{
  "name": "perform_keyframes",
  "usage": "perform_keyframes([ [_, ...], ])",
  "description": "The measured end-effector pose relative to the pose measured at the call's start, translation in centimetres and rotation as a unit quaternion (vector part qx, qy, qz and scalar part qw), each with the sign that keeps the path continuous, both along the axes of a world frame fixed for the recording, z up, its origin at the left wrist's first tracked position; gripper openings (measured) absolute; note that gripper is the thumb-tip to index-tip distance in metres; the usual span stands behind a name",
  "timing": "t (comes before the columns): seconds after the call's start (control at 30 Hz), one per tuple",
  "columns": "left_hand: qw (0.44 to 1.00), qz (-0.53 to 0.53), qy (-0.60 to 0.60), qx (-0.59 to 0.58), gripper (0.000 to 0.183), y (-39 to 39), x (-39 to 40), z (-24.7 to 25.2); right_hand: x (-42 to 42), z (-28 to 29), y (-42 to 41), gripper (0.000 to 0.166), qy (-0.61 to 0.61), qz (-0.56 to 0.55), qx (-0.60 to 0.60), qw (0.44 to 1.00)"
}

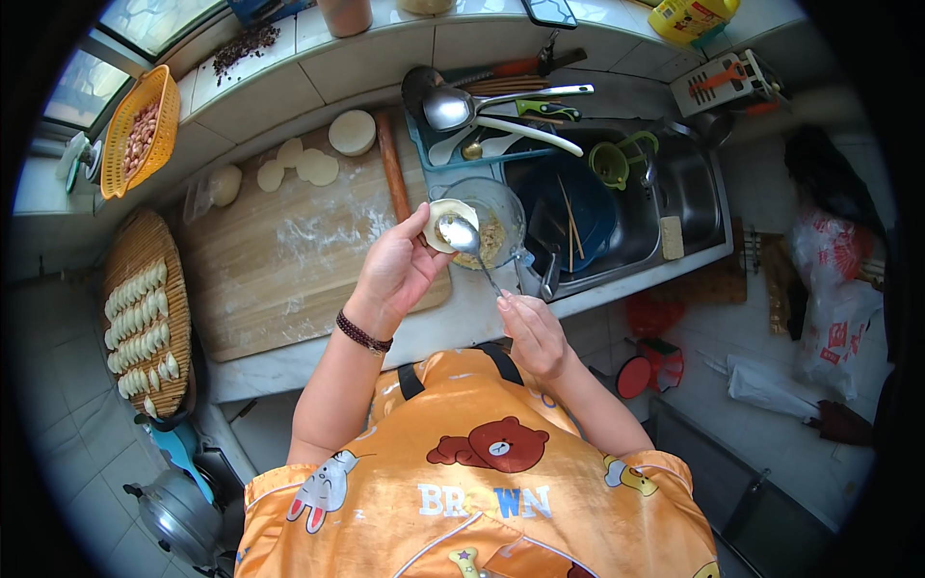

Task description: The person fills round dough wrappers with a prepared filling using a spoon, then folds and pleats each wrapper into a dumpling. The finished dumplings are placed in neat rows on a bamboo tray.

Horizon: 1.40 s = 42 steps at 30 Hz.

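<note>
My left hand [401, 271] holds a round dough wrapper [437, 214] on its fingers, near the rim of a glass bowl [509, 206] with minced filling [491, 242] in it. In my right hand [533, 332] is the handle of a metal spoon [461, 235], whose bowl lies over the wrapper and hides much of it. To the left, a floured wooden board [289, 253] bears flat dough rounds [318, 167], a stack of wrappers [352, 133] and a wooden rolling pin [392, 166]. Several rows of dumplings [137, 314] sit on a woven tray [178, 325] at the far left.
A sink [636, 253] to the right holds a dark blue basin [603, 217] with chopsticks. Behind the bowl, a rack [419, 144] is heaped with a ladle [448, 108] and other utensils. A yellow basket [170, 108] of peanuts stands by the window; a lump of dough [225, 183] lies at the board's back left.
</note>
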<state>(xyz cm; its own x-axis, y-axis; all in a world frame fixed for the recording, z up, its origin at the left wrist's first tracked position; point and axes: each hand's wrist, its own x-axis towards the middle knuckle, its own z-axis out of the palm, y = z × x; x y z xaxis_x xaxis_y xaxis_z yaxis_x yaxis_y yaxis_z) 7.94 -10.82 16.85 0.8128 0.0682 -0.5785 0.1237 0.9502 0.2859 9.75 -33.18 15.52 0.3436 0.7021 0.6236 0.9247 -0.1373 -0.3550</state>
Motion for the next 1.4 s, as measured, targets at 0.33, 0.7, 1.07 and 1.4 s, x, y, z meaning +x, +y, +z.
perform_keyframes([
  [0.33, 1.000, 0.011, 0.015, -0.001, 0.032, 0.1, 0.5, -0.5, 0.3, 0.1, -1.6, 0.037, -0.026, 0.021, -0.046, 0.998],
  [0.7, 0.998, 0.018, 0.060, 0.021, 0.032, 0.3, 1.9, -2.8, 1.2, -0.8, -2.4, 0.032, -0.072, 0.030, -0.130, 0.988],
  [1.07, 0.997, 0.015, 0.040, 0.070, 0.033, 0.5, 2.3, -5.7, 3.0, -5.0, -1.4, 0.032, 0.062, -0.046, -0.166, 0.983],
  [1.4, 0.995, -0.077, -0.039, 0.043, 0.035, -0.5, -0.1, 0.9, 3.1, 0.6, 1.5, 0.037, 0.009, -0.102, -0.023, 0.994],
])
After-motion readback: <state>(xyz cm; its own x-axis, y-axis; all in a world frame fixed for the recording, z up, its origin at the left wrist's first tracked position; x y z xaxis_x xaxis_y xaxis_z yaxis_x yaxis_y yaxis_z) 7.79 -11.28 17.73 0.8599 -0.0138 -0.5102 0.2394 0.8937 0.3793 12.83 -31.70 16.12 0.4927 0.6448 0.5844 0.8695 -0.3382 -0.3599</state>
